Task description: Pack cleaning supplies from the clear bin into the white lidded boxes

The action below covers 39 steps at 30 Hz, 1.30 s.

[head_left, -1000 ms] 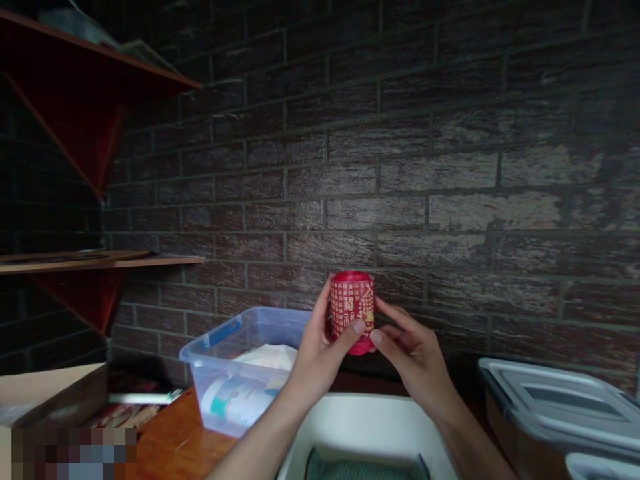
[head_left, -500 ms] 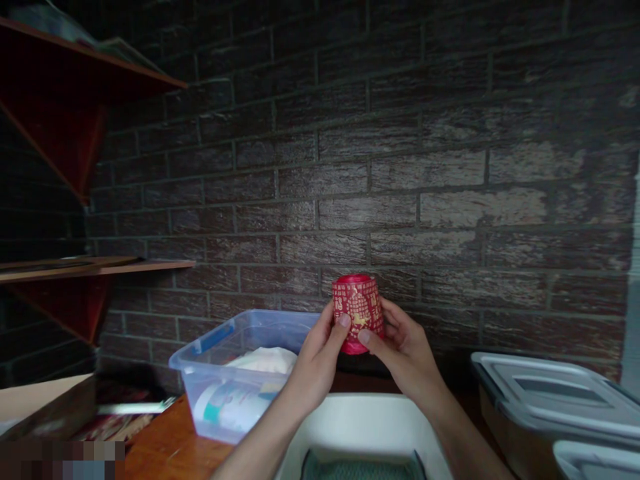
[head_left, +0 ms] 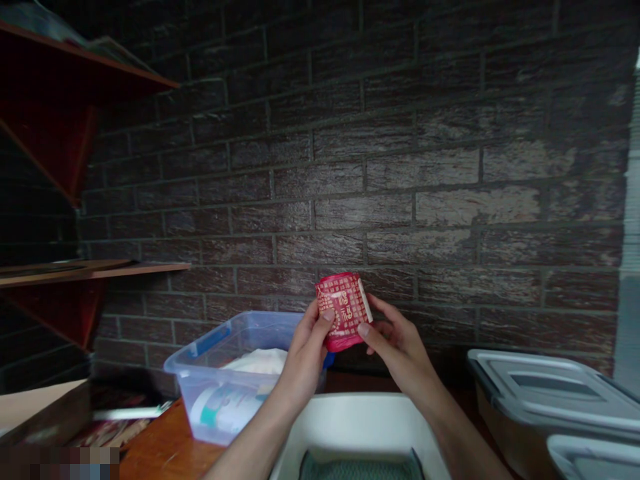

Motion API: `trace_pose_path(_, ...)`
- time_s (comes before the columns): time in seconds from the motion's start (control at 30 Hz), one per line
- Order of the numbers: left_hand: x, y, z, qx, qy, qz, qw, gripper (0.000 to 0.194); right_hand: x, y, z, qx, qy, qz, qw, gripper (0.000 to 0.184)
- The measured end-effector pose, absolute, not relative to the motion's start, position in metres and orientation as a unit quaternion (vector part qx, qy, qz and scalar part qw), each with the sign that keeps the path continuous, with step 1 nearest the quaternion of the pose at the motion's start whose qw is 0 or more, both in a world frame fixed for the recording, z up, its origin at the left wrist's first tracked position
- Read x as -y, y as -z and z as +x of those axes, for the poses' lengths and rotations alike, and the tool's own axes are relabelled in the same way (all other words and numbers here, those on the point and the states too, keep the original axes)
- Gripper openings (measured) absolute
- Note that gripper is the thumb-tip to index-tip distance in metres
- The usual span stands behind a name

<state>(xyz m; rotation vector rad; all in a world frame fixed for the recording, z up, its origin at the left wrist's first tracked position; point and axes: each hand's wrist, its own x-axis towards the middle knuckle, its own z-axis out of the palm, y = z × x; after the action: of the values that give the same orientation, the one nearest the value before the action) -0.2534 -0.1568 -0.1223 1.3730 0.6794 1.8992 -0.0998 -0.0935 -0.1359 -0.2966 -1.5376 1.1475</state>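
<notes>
Both my hands hold up a small red cylinder (head_left: 343, 308) covered in pale printed characters, in front of a dark brick wall. My left hand (head_left: 304, 353) grips its left side with thumb and fingers closed on it. My right hand (head_left: 395, 350) pinches its right side, thumb at the front. The cylinder tilts slightly to the left, and a pale strip shows on its right edge.
A clear plastic tub (head_left: 227, 380) with blue handles holds white items, on a wooden table (head_left: 155, 447) at the left. Below my hands sits a white bin (head_left: 350, 427). Grey-lidded containers (head_left: 545, 393) stand at the right. Wooden shelves (head_left: 85, 270) hang on the left wall.
My hands have turned the red cylinder, so that a different printed face and a pale strip show. It has tilted and shifted slightly left.
</notes>
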Motion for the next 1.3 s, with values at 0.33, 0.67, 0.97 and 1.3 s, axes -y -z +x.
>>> trace_pose_path(0.33, 0.150, 0.123, -0.260, -0.313, -0.721, 0.555, 0.273, 0.046, 0.095, 0.137, -0.105, 0.652, -0.482, -0.064, 0.582, 0.057)
trace_pose_path(0.67, 0.166, 0.113, -0.247, -0.333, -0.684, 0.607, 0.230, 0.054, 0.097, 0.141, -0.102, 0.716, -0.318, -0.096, 0.614, 0.067)
trace_pose_path(0.97, 0.167, 0.115, -0.250, -0.334, -0.704, 0.552, 0.297, 0.043, 0.110, 0.135, -0.098, 0.728, -0.375, -0.029, 0.573, 0.046)
trace_pose_path(1.3, 0.170, 0.115, -0.243, -0.278, -0.725, 0.479, 0.409, 0.050, 0.102, 0.133, -0.095, 0.670, -0.468, -0.078, 0.570, 0.039)
